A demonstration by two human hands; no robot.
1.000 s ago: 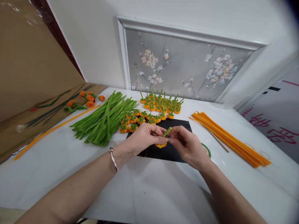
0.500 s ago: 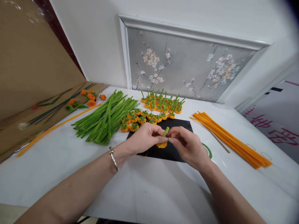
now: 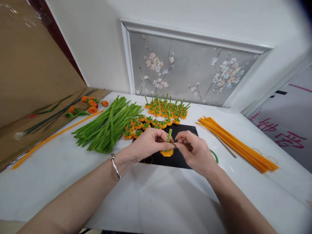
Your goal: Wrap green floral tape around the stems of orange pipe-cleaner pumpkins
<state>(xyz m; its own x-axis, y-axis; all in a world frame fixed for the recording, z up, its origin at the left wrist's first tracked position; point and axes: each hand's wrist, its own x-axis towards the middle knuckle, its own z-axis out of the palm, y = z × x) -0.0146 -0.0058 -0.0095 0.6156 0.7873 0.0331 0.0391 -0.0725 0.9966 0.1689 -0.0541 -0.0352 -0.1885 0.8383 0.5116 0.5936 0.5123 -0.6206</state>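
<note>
Head view, both hands working close together over the black mat (image 3: pixel 191 131). I have the left hand (image 3: pixel 149 143) in a narrow pinch at the top of an orange piece (image 3: pixel 167 152), its green stem (image 3: pixel 169 135) standing nearly upright beside the thumb. I take this grip to be for steadying, since it sits low and leaves the stem free. The right hand (image 3: pixel 198 152) is closed to a fine pinch, on a thin strip (image 3: pixel 174 145) as far as I can tell; the detail is too small to be sure.

Stemmed pieces (image 3: pixel 164 112) stand in rows at the back, probably out of the way of my wrists; shorter-topped ones (image 3: pixel 137 133) sit nearer, within easy left reach. Green stems (image 3: pixel 107 130) lie left, orange stems (image 3: pixel 239 143) right, so neither bundle crowds the middle.

Room: the counter (image 3: pixel 151 195) is open toward me, below the mat's front edge. The wall panel (image 3: pixel 170 74) limits the back. Tight spots: short-topped pieces just beyond the left knuckles, and a green ring (image 3: pixel 216 156) beside the right wrist.
</note>
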